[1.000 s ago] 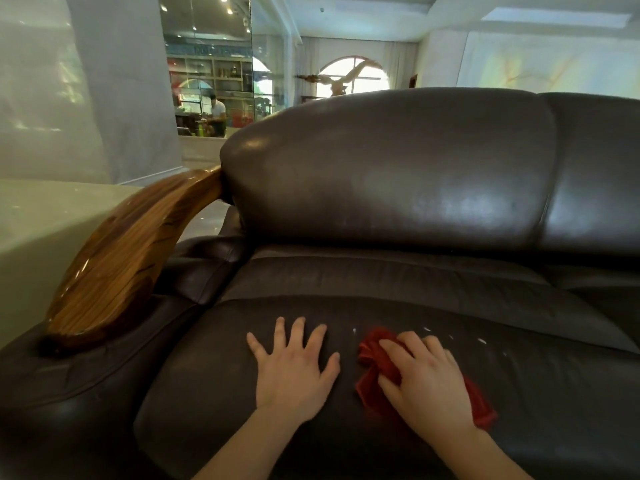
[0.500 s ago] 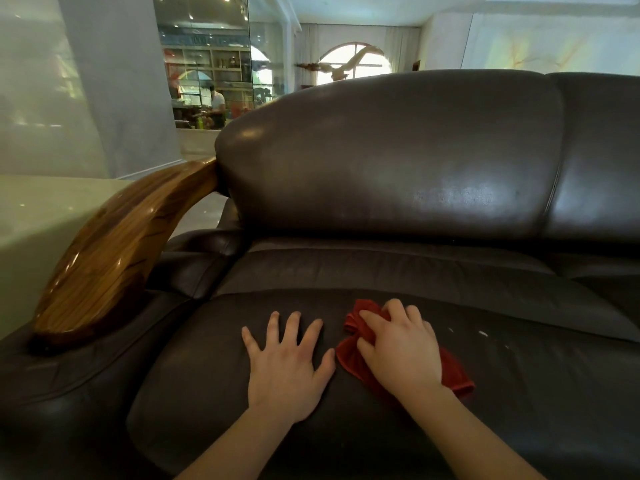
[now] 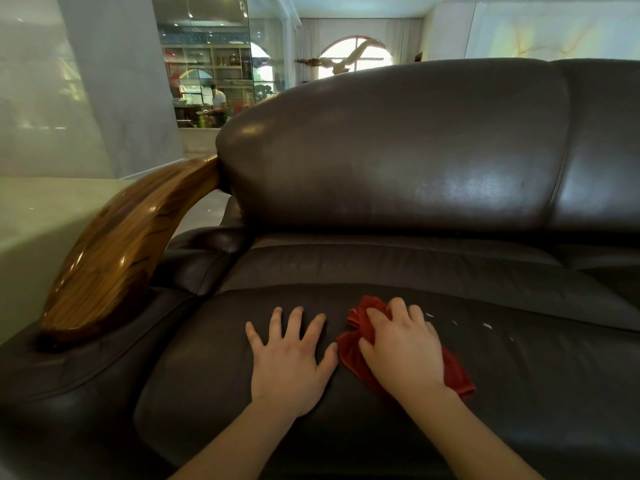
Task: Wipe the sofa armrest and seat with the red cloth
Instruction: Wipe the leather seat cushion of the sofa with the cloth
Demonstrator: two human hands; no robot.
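Observation:
A dark brown leather sofa fills the view. Its seat cushion (image 3: 536, 393) lies in front of me, and a curved polished wooden armrest (image 3: 117, 247) rises at the left. My right hand (image 3: 405, 351) presses down on the crumpled red cloth (image 3: 453, 375) on the seat, fingers curled over its bunched front end. Flat on the cushion just left of the cloth rests my left hand (image 3: 287, 358), fingers spread and holding nothing. Small white specks (image 3: 486, 326) dot the seat to the right of the cloth.
The sofa backrest (image 3: 398, 150) stands tall behind the seat. A pale marble ledge (image 3: 31, 220) and a grey pillar (image 3: 114, 81) lie to the left. Far behind, a person stands by shelves (image 3: 218, 102).
My right hand slid the red cloth leftward across the seat toward my left hand, then shifted slightly back to the right. My left hand stayed flat in place.

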